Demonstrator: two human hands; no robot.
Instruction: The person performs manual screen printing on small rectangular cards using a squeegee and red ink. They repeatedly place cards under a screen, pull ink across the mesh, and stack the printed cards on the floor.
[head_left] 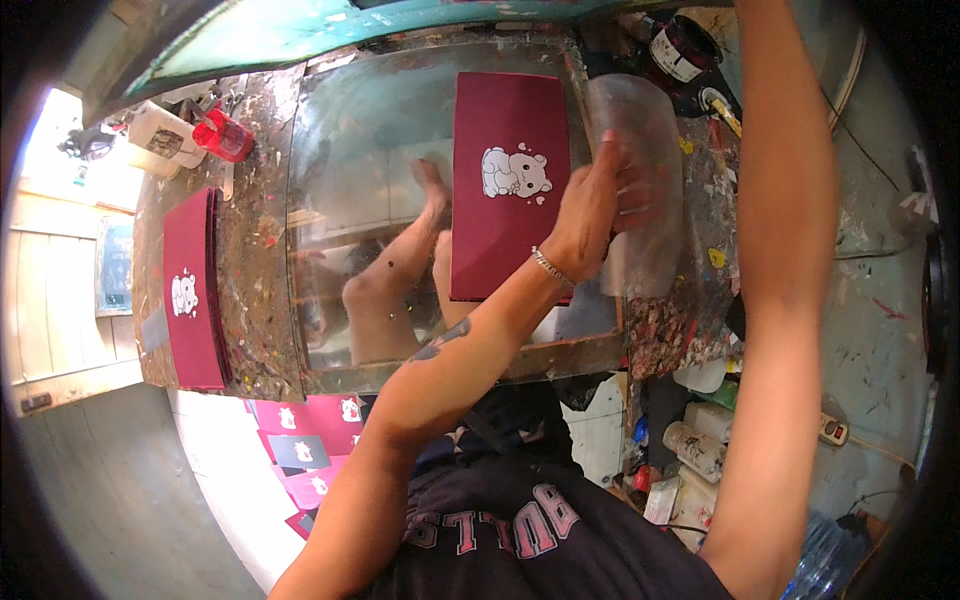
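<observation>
My left arm crosses to the right over the worktable. My left hand (592, 210) is closed at the edge of a curved translucent plastic sheet (655, 235), its fingers hazy and partly blurred. Beside that hand, a maroon card (510, 110) with a white cartoon animal print lies on a glassy, reflective panel (370, 130). My right arm stretches up along the right side, and its hand is beyond the top edge of the picture. A raised teal panel in a frame (330, 42) spans the top of the view.
More maroon printed cards (190, 345) are stacked at the table's left. Behind them stand a red cup (222, 137) and a whitish container (165, 138). A dark paint jar (685, 50) and a brush (722, 108) sit at the back right. Several printed pieces (305, 452) lie below the table.
</observation>
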